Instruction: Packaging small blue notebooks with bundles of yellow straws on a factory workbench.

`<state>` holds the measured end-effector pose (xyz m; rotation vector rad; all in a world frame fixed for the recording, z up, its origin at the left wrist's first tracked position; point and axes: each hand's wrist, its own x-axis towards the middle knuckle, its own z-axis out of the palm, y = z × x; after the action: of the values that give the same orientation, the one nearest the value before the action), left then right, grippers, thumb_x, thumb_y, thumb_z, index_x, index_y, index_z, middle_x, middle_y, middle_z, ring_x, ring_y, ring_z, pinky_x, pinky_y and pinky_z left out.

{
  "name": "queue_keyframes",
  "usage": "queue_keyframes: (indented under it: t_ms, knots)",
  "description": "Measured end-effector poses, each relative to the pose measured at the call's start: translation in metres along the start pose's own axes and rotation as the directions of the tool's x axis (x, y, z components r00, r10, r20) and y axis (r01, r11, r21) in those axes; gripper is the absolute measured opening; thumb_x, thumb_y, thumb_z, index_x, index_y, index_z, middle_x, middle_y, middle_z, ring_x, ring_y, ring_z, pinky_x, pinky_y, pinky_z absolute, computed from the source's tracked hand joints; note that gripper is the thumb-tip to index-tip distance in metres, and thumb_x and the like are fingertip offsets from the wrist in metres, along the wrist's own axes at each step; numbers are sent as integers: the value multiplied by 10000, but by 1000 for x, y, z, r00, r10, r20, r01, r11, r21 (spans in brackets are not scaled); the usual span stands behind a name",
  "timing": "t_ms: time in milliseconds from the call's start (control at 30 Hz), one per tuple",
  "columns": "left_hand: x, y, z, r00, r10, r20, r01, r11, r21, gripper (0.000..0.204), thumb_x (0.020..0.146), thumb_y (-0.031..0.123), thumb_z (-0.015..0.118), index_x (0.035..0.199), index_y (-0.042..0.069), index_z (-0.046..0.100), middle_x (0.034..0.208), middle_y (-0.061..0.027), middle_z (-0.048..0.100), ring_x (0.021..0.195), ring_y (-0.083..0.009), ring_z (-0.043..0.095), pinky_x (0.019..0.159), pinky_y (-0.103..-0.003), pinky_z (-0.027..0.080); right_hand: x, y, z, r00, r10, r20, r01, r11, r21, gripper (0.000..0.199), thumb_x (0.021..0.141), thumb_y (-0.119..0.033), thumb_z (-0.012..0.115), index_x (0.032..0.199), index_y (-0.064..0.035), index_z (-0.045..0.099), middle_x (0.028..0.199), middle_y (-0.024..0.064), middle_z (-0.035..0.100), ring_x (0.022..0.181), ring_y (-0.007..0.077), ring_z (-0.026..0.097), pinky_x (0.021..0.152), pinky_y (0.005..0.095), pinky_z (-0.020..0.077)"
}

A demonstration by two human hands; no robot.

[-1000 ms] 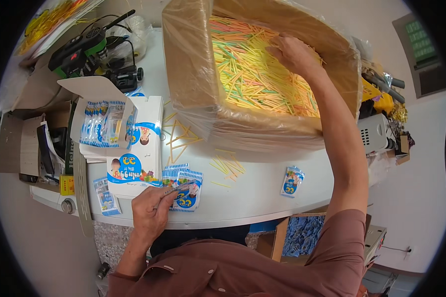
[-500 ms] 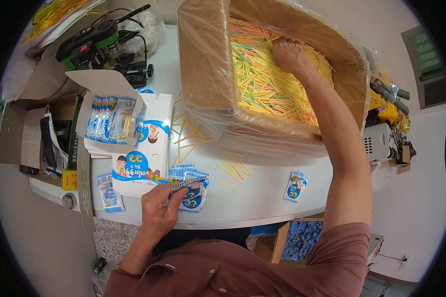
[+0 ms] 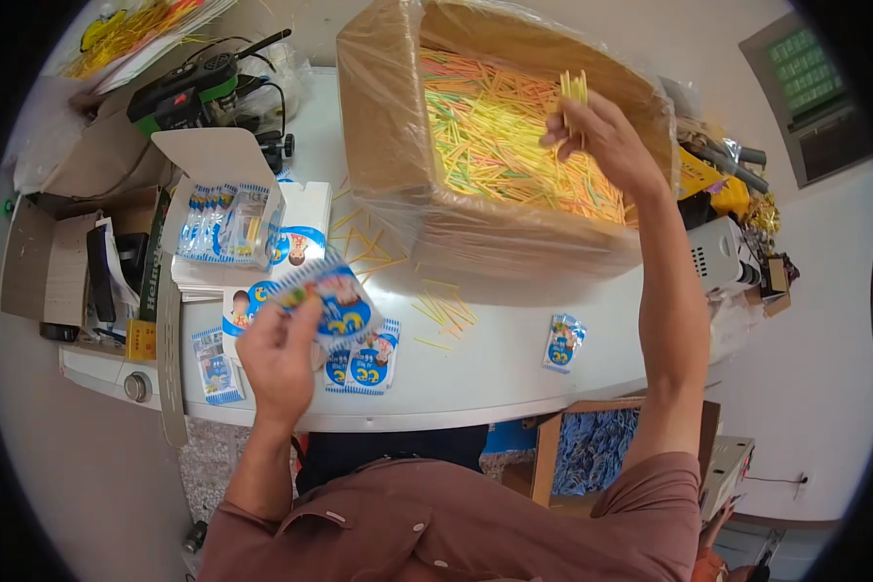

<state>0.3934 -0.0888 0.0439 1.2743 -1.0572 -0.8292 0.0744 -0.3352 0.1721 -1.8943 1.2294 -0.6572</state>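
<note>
My left hand [image 3: 279, 359] pinches a small blue-and-white packet [image 3: 341, 303] between thumb and fingers, raised above the table. Under it lie several similar flat packets [image 3: 367, 363]. Over the large plastic-lined cardboard carton [image 3: 380, 121], my right hand [image 3: 606, 145] is closed on a small bunch of thin sticks [image 3: 573, 92], mostly pale yellow, standing upright from the fingers. The carton is filled with loose yellow, pink and green sticks [image 3: 500, 131]. Whether the held packet's end is open, I cannot tell.
An open white box [image 3: 225, 160] holding packets stands at left beside flat printed cartons [image 3: 306, 218]. Loose sticks [image 3: 444, 308] and a lone packet [image 3: 563, 342] lie on the table. A green-black tool [image 3: 189, 92] sits behind. Below the edge, a box contains blue wrappers [image 3: 597, 451].
My right hand has risen out of the sticks with a bunch in its fingers. My left hand has lifted one packet off the pile, up and slightly left. The view has shifted a little.
</note>
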Motion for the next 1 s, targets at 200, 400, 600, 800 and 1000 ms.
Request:
queue_keyframes:
  t_ms: [200, 400, 600, 800, 1000]
  knots:
    - [30, 28, 39, 929, -3, 369, 182, 874, -451, 237, 1000, 152, 585, 1146, -31, 626, 1019, -69, 688, 887, -79, 620, 791, -239, 495, -145, -14, 111, 811, 17, 585, -389, 763, 516, 342, 1032, -303, 491, 1045, 24, 590, 894, 163, 675, 755, 252, 695, 617, 354, 574]
    - [-37, 16, 75, 390, -399, 830, 556, 821, 133, 287, 994, 251, 586, 1097, -16, 608, 873, -97, 654, 540, -149, 649, 393, -266, 533, -227, 52, 237, 840, -37, 542, -543, -98, 834, 349, 981, -323, 564, 1119, -4, 597, 899, 195, 684, 796, 279, 701, 608, 362, 578]
    - [-45, -34, 73, 880, -191, 435, 291, 940, -176, 229, 967, 145, 633, 1076, -54, 666, 827, -69, 702, 691, -83, 661, 568, -205, 521, -252, 80, 242, 936, 269, 227, -303, 290, 908, 241, 1004, -229, 536, 1117, -17, 560, 795, 105, 665, 747, 231, 665, 689, 339, 541]
    - [-34, -25, 56, 898, -361, 251, 431, 836, -340, 133, 925, 122, 698, 946, -10, 709, 869, -55, 723, 727, -48, 650, 620, -170, 504, -243, 132, 213, 866, 150, -478, 18, 944, 329, 226, 1050, -191, 447, 1113, -17, 575, 1095, 121, 667, 1211, 236, 569, 1075, 354, 365]
    - [-49, -37, 54, 776, -537, 329, 624, 728, -284, 127, 923, 146, 705, 911, 20, 707, 787, -8, 689, 635, -20, 589, 556, -164, 449, -251, 142, 216, 908, 109, -405, -64, 990, 124, 254, 1059, -205, 432, 1145, -13, 574, 1193, 161, 669, 1274, 283, 545, 1104, 367, 350]
